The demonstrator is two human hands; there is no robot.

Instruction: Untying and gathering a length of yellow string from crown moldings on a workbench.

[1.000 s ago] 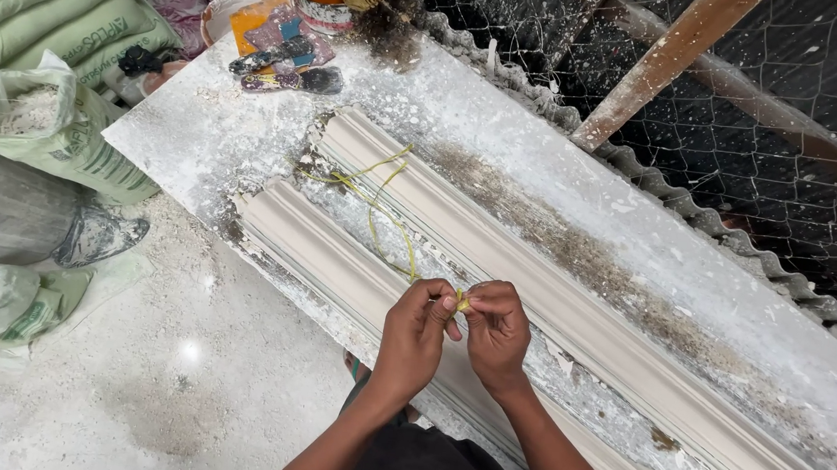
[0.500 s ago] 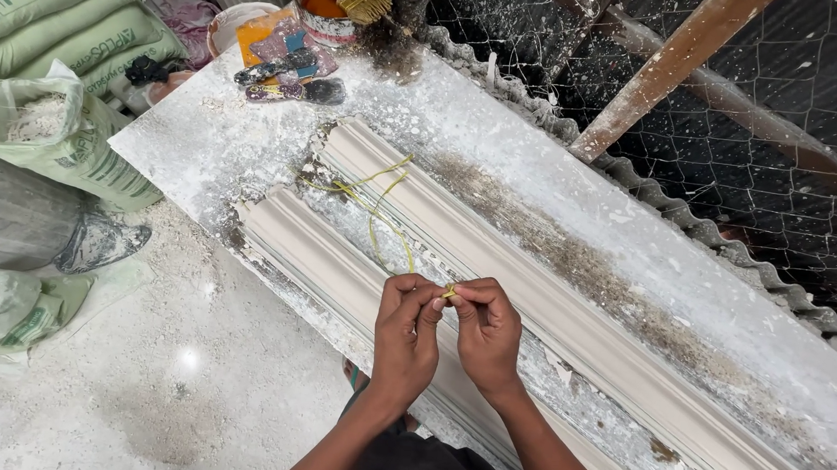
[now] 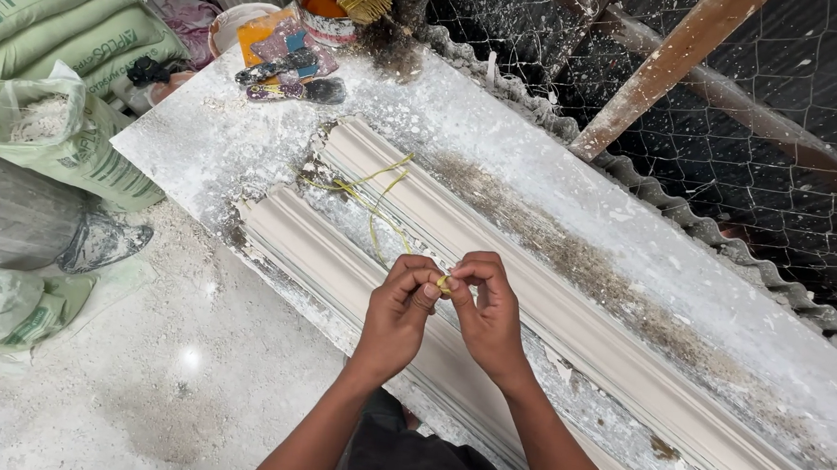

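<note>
left hand (image 3: 402, 307) + right hand (image 3: 488, 309) — both pinching yellow string (image 3: 381, 203) | ridged plaster moulding (image 3: 495, 270), dusty tabletop (image 3: 209, 142) | hands a bit lower than before

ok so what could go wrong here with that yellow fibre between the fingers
The left hand and right hand pinch only a small bit of the yellow fibre, so it could slip out. The loose strands trail across the long moulding, so a tug might drag them off or snag them on its gritty edge. White powder coats the worktable, which may make the fingertips slippery.
</note>
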